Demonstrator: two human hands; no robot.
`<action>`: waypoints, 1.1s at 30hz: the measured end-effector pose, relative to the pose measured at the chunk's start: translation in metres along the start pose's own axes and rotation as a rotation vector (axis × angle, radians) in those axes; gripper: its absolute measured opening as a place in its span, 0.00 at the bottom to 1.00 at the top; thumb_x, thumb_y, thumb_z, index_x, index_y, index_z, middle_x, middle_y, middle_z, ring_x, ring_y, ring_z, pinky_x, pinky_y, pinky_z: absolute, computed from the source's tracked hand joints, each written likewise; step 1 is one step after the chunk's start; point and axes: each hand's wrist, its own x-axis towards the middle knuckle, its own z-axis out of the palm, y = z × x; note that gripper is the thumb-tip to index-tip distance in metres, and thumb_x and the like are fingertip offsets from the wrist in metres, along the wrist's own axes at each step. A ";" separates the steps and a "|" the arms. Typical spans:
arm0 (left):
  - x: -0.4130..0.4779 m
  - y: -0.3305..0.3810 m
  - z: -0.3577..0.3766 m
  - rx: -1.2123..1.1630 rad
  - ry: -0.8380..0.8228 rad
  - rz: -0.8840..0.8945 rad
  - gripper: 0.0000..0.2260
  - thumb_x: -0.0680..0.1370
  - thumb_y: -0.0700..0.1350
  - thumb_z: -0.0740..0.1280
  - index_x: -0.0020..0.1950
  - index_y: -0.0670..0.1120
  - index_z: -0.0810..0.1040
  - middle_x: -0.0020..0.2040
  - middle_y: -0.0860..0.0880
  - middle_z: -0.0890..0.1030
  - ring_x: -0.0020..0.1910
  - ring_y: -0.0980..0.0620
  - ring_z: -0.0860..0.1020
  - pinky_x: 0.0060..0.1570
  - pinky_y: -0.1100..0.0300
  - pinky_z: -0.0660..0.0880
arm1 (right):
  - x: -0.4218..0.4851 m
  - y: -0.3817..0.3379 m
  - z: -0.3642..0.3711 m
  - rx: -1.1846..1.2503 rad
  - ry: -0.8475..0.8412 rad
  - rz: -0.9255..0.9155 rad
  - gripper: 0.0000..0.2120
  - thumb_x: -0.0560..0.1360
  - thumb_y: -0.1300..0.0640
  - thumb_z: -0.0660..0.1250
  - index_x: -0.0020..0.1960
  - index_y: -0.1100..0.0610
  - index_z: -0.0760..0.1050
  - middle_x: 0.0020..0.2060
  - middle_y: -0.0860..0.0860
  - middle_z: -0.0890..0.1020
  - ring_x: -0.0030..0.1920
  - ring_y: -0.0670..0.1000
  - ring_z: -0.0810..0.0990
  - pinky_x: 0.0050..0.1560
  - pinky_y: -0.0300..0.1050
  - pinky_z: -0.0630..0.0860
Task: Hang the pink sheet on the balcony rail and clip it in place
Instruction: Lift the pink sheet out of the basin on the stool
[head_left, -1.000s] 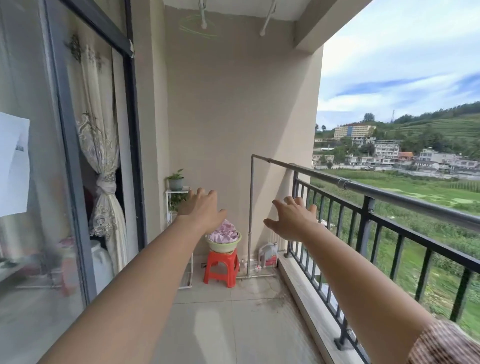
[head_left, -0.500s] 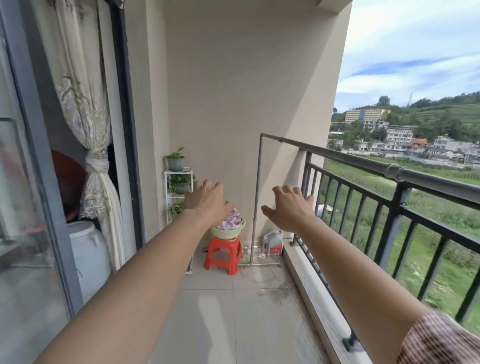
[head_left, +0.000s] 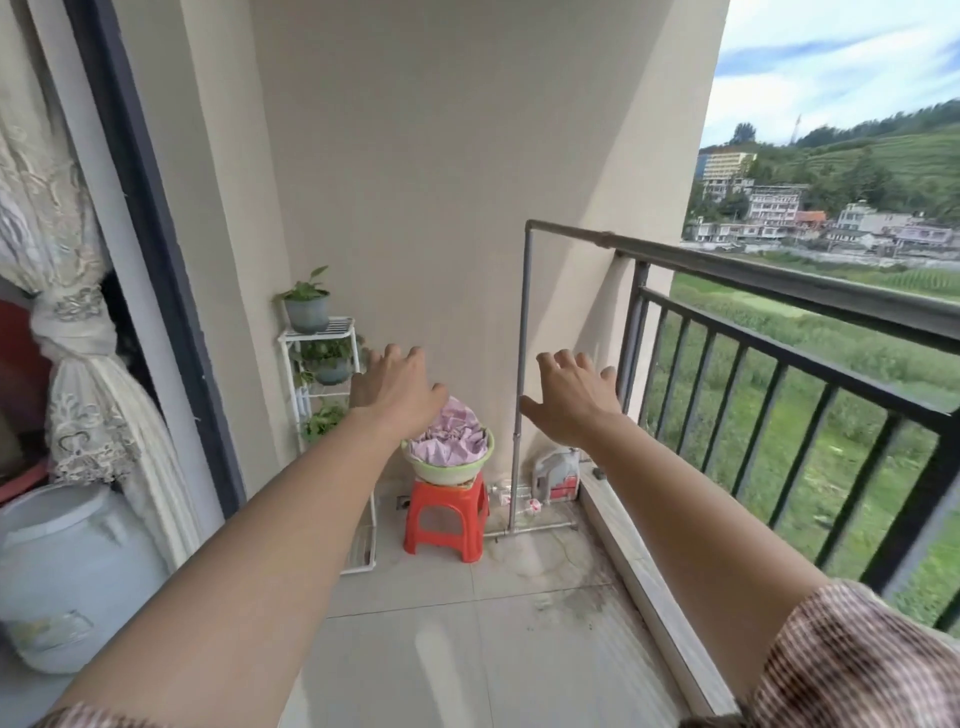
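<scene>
- Cream curtain (head_left: 78, 374) hangs tied back at far left, with a pale jar (head_left: 72, 577) on the floor under it.
- A white rack (head_left: 322, 358) of potted plants stands by the back wall, left of the stool.
- Left hand (head_left: 397, 392) reaches forward, fingers loosely spread and holding nothing; it hovers just up-left of the sheet and looks the nearer of the two.
- The pink sheet (head_left: 452, 434) lies crumpled in a green basin (head_left: 449, 467) on a red stool (head_left: 447, 514), ahead of and below both hands, so it has no clear long axis.
- A thin pipe (head_left: 519, 374) rises just right of the basin, between it and the right hand.
- Right hand (head_left: 571, 402) is spread wide too, empty.
- A jug (head_left: 556, 470), perhaps detergent, sits in the corner.
- The rail (head_left: 810, 283) runs along the right, bare; no clips show.
</scene>
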 end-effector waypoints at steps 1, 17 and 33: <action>0.023 -0.002 0.015 -0.004 -0.004 0.008 0.22 0.77 0.53 0.59 0.68 0.45 0.67 0.67 0.42 0.69 0.65 0.40 0.66 0.60 0.46 0.69 | 0.021 0.002 0.014 0.001 -0.012 0.000 0.27 0.76 0.40 0.59 0.68 0.56 0.64 0.66 0.56 0.71 0.67 0.58 0.67 0.63 0.62 0.64; 0.369 -0.022 0.272 -0.060 -0.178 -0.116 0.22 0.77 0.56 0.58 0.67 0.46 0.68 0.64 0.43 0.71 0.64 0.42 0.67 0.55 0.47 0.70 | 0.367 0.048 0.278 0.066 -0.249 -0.029 0.28 0.75 0.41 0.60 0.69 0.56 0.63 0.66 0.55 0.70 0.68 0.58 0.66 0.63 0.61 0.64; 0.696 -0.111 0.550 -0.098 -0.452 -0.057 0.19 0.76 0.51 0.61 0.64 0.45 0.73 0.63 0.41 0.74 0.63 0.40 0.70 0.58 0.49 0.70 | 0.665 0.033 0.579 0.165 -0.602 0.160 0.26 0.75 0.42 0.61 0.66 0.55 0.65 0.65 0.55 0.71 0.67 0.58 0.66 0.61 0.60 0.66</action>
